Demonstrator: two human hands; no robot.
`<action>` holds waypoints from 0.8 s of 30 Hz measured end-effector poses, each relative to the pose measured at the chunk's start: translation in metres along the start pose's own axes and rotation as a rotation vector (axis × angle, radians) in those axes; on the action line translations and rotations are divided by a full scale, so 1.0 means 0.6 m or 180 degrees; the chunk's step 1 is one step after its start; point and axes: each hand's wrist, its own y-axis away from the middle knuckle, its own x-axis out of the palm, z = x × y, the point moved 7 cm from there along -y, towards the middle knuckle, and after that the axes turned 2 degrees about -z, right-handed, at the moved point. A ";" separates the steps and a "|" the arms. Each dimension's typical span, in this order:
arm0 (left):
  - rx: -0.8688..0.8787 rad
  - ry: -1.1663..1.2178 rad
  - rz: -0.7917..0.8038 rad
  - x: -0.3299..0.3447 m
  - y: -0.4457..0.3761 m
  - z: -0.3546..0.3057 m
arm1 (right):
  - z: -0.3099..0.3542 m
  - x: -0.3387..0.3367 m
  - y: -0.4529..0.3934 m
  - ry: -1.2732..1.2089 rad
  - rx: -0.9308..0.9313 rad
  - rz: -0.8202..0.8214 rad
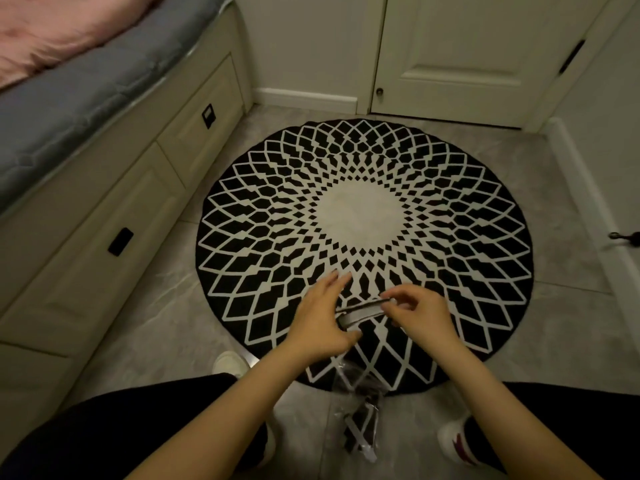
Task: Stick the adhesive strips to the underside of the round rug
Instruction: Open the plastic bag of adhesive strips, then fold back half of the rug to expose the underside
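Both forearms were bare, no sleeves or jewellery. Dark, probably black, trousers (121, 434) on both legs. White socks: left sock (230, 363) plain, right sock (459, 441) bore a reddish mark.

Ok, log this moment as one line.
both hands hold strips | rug pattern-up, flat | bag on floor

We found no text, label, brand or number that could be read anywhere; the red mark on the white sock (462, 441), right of the clear plastic bag (356, 414), stayed illegible.
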 end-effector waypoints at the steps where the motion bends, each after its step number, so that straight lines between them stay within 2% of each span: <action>1: 0.0264 -0.0329 0.0081 0.000 0.006 -0.022 | 0.012 0.011 0.004 0.0104 -0.0148 0.0141; 4: 0.0464 -0.0437 0.0138 0.019 0.017 -0.035 | 0.044 0.038 0.019 0.0148 -0.0531 0.0509; 9: -0.0179 0.0611 0.0099 0.039 0.031 0.002 | 0.061 0.044 0.037 -0.0133 -0.0618 0.0743; 12: -0.0487 0.0961 0.0189 0.063 0.041 0.018 | 0.044 0.048 0.034 -0.0288 -0.0362 0.0897; 17: -0.1706 0.1620 0.0019 0.090 0.028 0.118 | -0.036 0.021 -0.006 -0.0802 0.0393 0.0249; 20: -0.2552 0.2193 -0.0301 0.117 0.023 0.184 | -0.114 0.020 -0.031 -0.0923 0.0948 -0.0050; 24: -0.3323 0.2480 -0.0705 0.148 0.025 0.253 | -0.234 0.042 -0.054 -0.0736 0.1615 -0.0195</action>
